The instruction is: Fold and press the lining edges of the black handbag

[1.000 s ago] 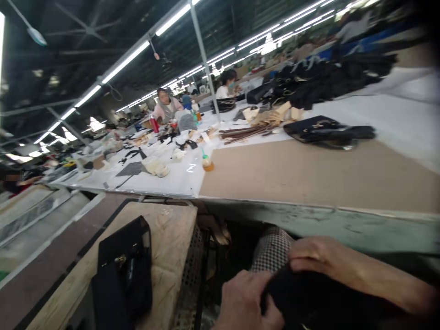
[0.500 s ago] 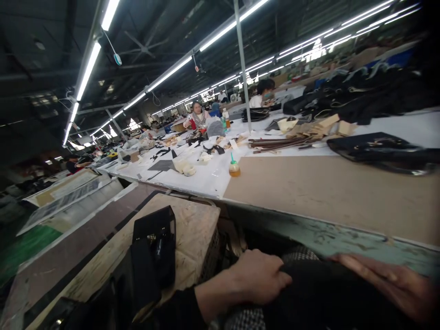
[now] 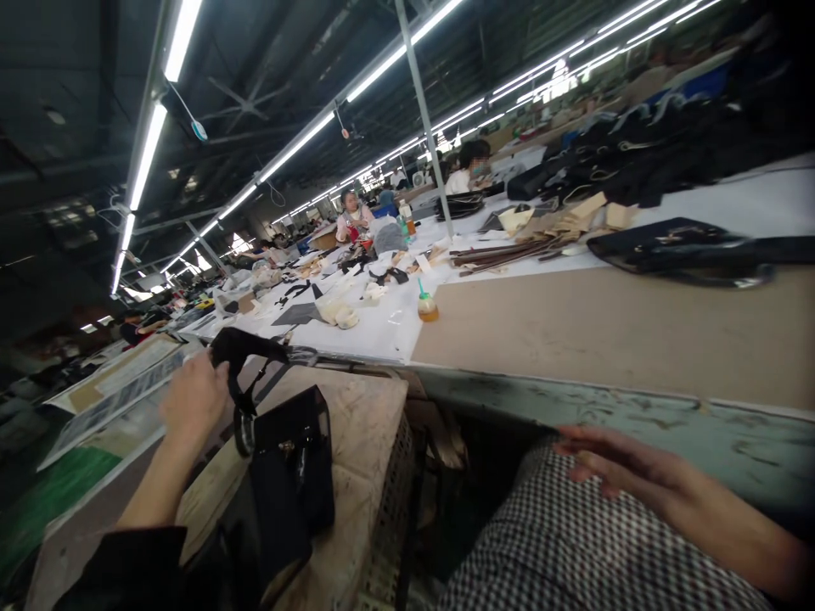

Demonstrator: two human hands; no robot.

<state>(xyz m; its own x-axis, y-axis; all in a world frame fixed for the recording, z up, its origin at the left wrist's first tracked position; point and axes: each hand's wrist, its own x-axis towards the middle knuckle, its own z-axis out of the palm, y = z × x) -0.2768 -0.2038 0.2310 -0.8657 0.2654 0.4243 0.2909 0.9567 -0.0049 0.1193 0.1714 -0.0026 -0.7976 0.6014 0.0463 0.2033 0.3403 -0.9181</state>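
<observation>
My left hand (image 3: 194, 397) is closed round the black handle of a black handbag (image 3: 289, 471), holding it over the wooden side stand (image 3: 356, 424) at my left. The bag has a small gold clasp on its front. My right hand (image 3: 611, 462) hovers flat with fingers stretched out above my checked lap (image 3: 560, 552), just below the worn green edge of the long worktable (image 3: 573, 399). Nothing is in the right hand.
On the worktable lie a small glue bottle with a green cap (image 3: 426, 304), brown leather strips (image 3: 509, 252), tan cut pieces (image 3: 586, 216) and black bags (image 3: 675, 248). More black bags are piled far right. Other people sit further along the table.
My left hand left my lap, moved left and took hold of the black bag's handle. The dark piece on my lap is gone from view, and my right hand now lies open.
</observation>
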